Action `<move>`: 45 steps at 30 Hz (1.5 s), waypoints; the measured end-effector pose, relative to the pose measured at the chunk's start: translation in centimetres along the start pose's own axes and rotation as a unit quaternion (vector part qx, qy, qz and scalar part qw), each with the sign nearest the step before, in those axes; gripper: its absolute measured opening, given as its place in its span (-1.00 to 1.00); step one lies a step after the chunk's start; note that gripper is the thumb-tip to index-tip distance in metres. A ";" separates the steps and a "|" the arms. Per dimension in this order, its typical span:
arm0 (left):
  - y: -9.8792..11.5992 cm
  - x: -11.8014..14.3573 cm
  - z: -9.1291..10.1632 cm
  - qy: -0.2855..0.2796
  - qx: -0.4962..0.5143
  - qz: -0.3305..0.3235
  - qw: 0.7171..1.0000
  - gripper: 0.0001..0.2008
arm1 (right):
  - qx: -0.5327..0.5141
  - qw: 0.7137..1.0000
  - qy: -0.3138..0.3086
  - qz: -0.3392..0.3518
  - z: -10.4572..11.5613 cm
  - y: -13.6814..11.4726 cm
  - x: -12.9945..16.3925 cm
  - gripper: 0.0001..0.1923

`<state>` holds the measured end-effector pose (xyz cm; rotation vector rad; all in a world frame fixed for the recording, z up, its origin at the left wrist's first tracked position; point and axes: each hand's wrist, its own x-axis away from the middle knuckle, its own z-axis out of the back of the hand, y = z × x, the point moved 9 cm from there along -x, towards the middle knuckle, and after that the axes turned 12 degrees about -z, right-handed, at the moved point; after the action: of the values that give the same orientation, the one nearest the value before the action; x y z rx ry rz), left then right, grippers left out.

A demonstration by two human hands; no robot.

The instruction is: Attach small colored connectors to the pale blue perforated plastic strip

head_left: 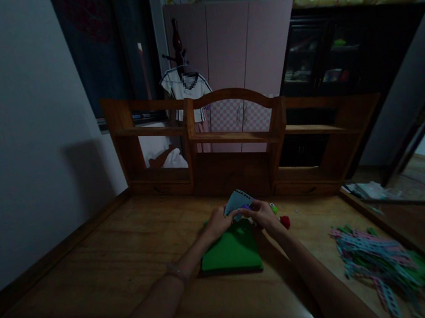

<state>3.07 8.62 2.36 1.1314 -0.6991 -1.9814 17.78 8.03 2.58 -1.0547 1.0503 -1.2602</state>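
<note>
A light blue sheet [236, 200] with a row of dark slots along its upper edge is held up over the green pad [231, 253]. My left hand [219, 221] is closed on the sheet's lower left side. My right hand [262, 213] is closed at its lower right, its fingertips meeting those of the left. Between the fingers shows a small purple piece [246, 207]; its shape is mostly hidden. Just beyond the right hand lie a red thing [285, 221] and a small green thing [273, 207] with what looks like an eye, on the wooden desk [141, 245].
A heap of pink, blue and green slotted strips [380, 250] covers the desk's right side. A wooden shelf unit [233, 137] stands along the back edge. White crumpled material [371, 190] lies beyond the right edge, and a wall [30, 155] borders the left.
</note>
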 end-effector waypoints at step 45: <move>0.3 -0.1 1.9 0.079 -0.041 -0.022 0.996 -0.59 | -0.380 0.922 -0.060 -0.046 2.1 -0.9 0.2 -0.58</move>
<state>1.53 8.73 3.47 1.2480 -0.5102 -1.9129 19.66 7.86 3.92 -1.7586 1.4522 -0.8359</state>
